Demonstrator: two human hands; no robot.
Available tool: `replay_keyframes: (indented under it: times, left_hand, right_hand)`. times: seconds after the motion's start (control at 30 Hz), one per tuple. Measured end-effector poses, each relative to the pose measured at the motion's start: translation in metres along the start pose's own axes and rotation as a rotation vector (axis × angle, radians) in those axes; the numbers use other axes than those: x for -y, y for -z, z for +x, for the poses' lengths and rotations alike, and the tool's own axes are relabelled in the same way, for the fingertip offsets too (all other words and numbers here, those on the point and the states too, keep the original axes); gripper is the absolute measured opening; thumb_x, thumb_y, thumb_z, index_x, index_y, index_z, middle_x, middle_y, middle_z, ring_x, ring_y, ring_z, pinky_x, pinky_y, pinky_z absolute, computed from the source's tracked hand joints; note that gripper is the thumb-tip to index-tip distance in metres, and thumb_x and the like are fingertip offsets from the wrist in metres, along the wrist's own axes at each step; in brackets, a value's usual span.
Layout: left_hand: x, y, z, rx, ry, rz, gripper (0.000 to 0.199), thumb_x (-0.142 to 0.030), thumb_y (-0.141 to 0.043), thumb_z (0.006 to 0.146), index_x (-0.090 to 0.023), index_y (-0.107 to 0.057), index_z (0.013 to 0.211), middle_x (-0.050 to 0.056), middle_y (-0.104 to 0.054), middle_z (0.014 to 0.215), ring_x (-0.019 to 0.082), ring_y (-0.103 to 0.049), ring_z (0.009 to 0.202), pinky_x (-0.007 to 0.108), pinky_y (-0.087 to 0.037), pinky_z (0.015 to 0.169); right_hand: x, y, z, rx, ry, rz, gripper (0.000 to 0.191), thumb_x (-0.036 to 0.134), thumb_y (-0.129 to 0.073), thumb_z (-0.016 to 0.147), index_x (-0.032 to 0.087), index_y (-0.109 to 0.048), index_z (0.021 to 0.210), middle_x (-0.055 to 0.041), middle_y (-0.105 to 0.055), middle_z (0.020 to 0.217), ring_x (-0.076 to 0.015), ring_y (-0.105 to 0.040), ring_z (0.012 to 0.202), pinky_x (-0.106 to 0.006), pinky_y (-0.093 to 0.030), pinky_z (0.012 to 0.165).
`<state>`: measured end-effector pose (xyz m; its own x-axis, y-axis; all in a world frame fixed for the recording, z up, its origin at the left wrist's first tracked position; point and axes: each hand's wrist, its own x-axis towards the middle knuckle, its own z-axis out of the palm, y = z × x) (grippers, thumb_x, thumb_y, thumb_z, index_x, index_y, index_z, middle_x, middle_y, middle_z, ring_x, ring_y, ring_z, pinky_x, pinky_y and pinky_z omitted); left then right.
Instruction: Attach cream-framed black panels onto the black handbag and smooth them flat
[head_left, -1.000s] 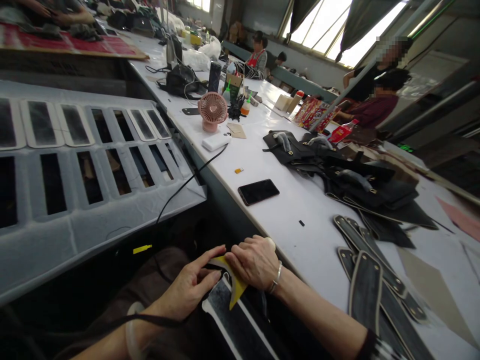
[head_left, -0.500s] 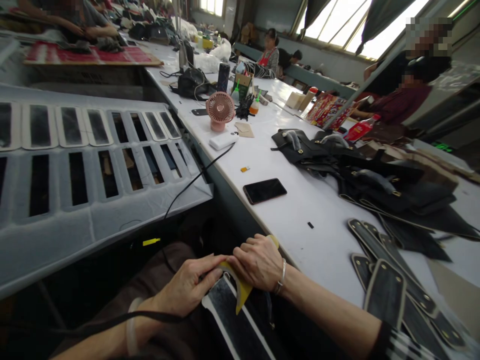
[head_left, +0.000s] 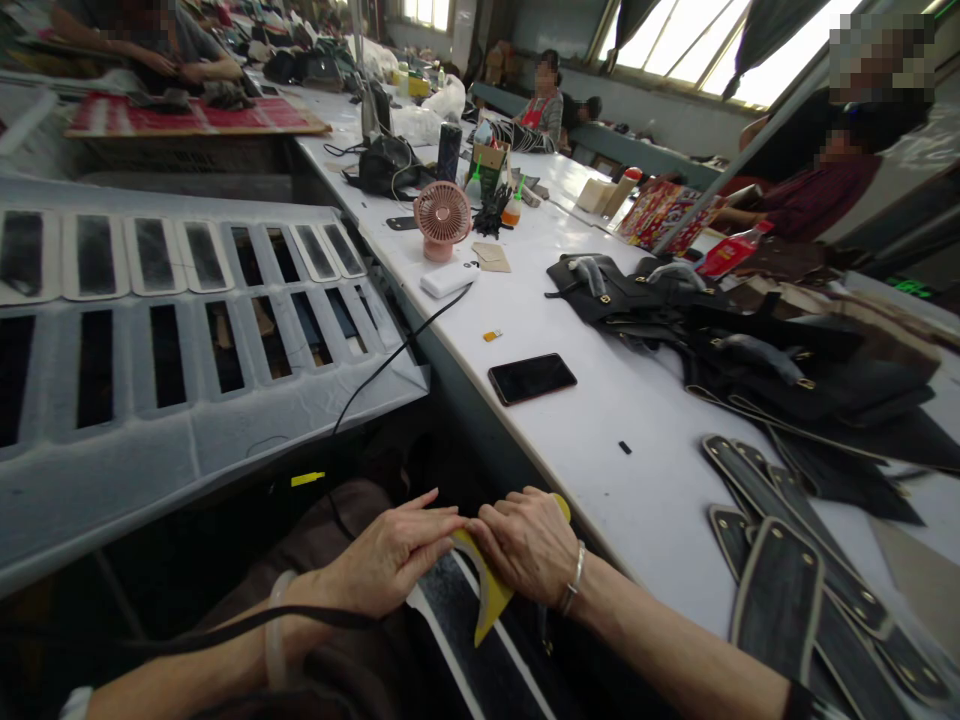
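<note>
A dark strap-like piece with pale edges [head_left: 476,625] lies over my lap at the bottom centre. My right hand [head_left: 529,545] is wrapped round a curved yellow tool [head_left: 491,598], whose pointed end lies over the piece; its other end shows past my knuckles. My left hand [head_left: 397,555] rests at the piece's upper end, fingers extended and slightly apart, its thumb near the yellow tool. The fingertips of my two hands meet. The upper end of the piece is hidden under my hands.
A white table [head_left: 555,440] holds a phone [head_left: 532,379], a pink fan [head_left: 442,220], black bags [head_left: 810,360] and dark straps [head_left: 780,600]. At left stands a grey slotted rack [head_left: 195,430]. A black cable [head_left: 375,370] hangs off the table. Other people sit farther back.
Both hands have shifted slightly down in view along with the yellow tool. My left index finger has lifted away from the other fingers. The surroundings sit slightly farther right.
</note>
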<state>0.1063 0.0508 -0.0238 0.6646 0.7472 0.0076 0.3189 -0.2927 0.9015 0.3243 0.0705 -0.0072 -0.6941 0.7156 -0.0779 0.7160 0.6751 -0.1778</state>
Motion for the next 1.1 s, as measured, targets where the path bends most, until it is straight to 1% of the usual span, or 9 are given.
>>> replay_keyframes:
  times: [0.07, 0.17, 0.27, 0.33, 0.4, 0.5, 0.57, 0.87, 1.1]
  left_hand:
    - [0.000, 0.000, 0.000, 0.016, 0.001, -0.041, 0.039, -0.027, -0.038, 0.098, -0.027, -0.052, 0.135, 0.003, -0.065, 0.125, 0.022, -0.057, 0.119, 0.043, -0.020, 0.116]
    - [0.001, 0.002, 0.000, 0.024, 0.080, -0.183, 0.038, -0.031, -0.039, 0.098, -0.027, -0.055, 0.133, 0.001, -0.069, 0.117, 0.020, -0.063, 0.109, 0.042, -0.016, 0.117]
    - [0.003, 0.009, 0.003, 0.057, 0.177, -0.426, 0.037, -0.035, -0.043, 0.096, -0.022, -0.064, 0.124, 0.003, -0.070, 0.114, 0.023, -0.062, 0.109, 0.039, -0.028, 0.112]
    - [0.003, 0.013, 0.006, 0.111, 0.218, -0.576, 0.036, -0.031, -0.048, 0.091, -0.018, -0.068, 0.117, 0.005, -0.070, 0.113, 0.025, -0.061, 0.108, 0.034, -0.040, 0.102]
    - [0.003, 0.015, 0.008, 0.153, 0.259, -0.642, 0.034, -0.028, -0.051, 0.087, -0.015, -0.071, 0.110, 0.006, -0.072, 0.106, 0.024, -0.063, 0.099, 0.030, -0.047, 0.089]
    - [0.000, 0.015, 0.012, 0.156, 0.333, -0.619, 0.031, -0.028, -0.054, 0.083, -0.013, -0.074, 0.101, 0.006, -0.074, 0.093, 0.021, -0.064, 0.080, 0.026, -0.048, 0.071]
    - [-0.002, 0.014, 0.013, 0.145, 0.366, -0.602, 0.031, -0.029, -0.056, 0.081, -0.013, -0.075, 0.099, 0.005, -0.073, 0.087, 0.019, -0.062, 0.075, 0.024, -0.047, 0.066]
    - [0.000, 0.012, 0.021, 0.171, 0.405, -0.746, 0.033, -0.024, -0.060, 0.078, -0.016, -0.073, 0.107, 0.004, -0.074, 0.089, 0.017, -0.062, 0.078, 0.024, -0.045, 0.074]
    - [-0.009, 0.016, 0.028, 0.184, 0.401, -0.646, 0.028, -0.023, -0.058, 0.074, -0.015, -0.077, 0.093, 0.002, -0.073, 0.084, 0.021, -0.062, 0.084, 0.029, -0.046, 0.081]
  right_hand:
    - [0.004, -0.002, -0.006, 0.001, -0.044, 0.029, 0.047, 0.038, -0.021, 0.103, 0.020, -0.055, 0.076, -0.0020, -0.064, 0.066, -0.0154, -0.055, 0.059, -0.034, -0.019, 0.059]
    - [0.010, -0.007, -0.015, -0.002, -0.119, 0.081, 0.048, 0.039, -0.020, 0.103, 0.020, -0.054, 0.075, -0.0014, -0.063, 0.066, -0.0152, -0.055, 0.060, -0.033, -0.021, 0.061]
    - [0.015, -0.013, -0.022, -0.012, -0.210, 0.160, 0.051, 0.040, -0.016, 0.103, 0.021, -0.053, 0.073, -0.0011, -0.062, 0.066, -0.0150, -0.056, 0.062, -0.031, -0.025, 0.063]
    - [0.017, -0.019, -0.027, -0.019, -0.295, 0.228, 0.054, 0.042, -0.012, 0.102, 0.021, -0.050, 0.070, -0.0005, -0.059, 0.063, -0.0142, -0.055, 0.059, -0.029, -0.027, 0.061]
    - [0.019, -0.025, -0.032, -0.024, -0.388, 0.305, 0.056, 0.043, -0.010, 0.102, 0.021, -0.046, 0.066, 0.0010, -0.053, 0.058, -0.0130, -0.052, 0.053, -0.027, -0.027, 0.056]
    - [0.019, -0.030, -0.038, -0.030, -0.483, 0.417, 0.055, 0.048, -0.011, 0.101, 0.021, -0.041, 0.063, 0.0027, -0.045, 0.054, -0.0122, -0.047, 0.049, -0.026, -0.026, 0.053]
    - [0.019, -0.033, -0.038, -0.034, -0.519, 0.484, 0.055, 0.052, -0.013, 0.099, 0.021, -0.040, 0.063, 0.0030, -0.043, 0.054, -0.0125, -0.046, 0.050, -0.025, -0.027, 0.053]
    - [0.013, -0.044, -0.024, 0.000, -0.575, 0.722, 0.062, 0.058, -0.012, 0.097, 0.020, -0.046, 0.062, 0.0028, -0.045, 0.055, -0.0124, -0.044, 0.052, -0.024, -0.029, 0.050]
    - [0.018, -0.033, -0.019, -0.021, -0.550, 0.601, 0.058, 0.053, -0.015, 0.099, 0.020, -0.046, 0.062, 0.0014, -0.052, 0.056, -0.0133, -0.049, 0.052, -0.026, -0.026, 0.053]
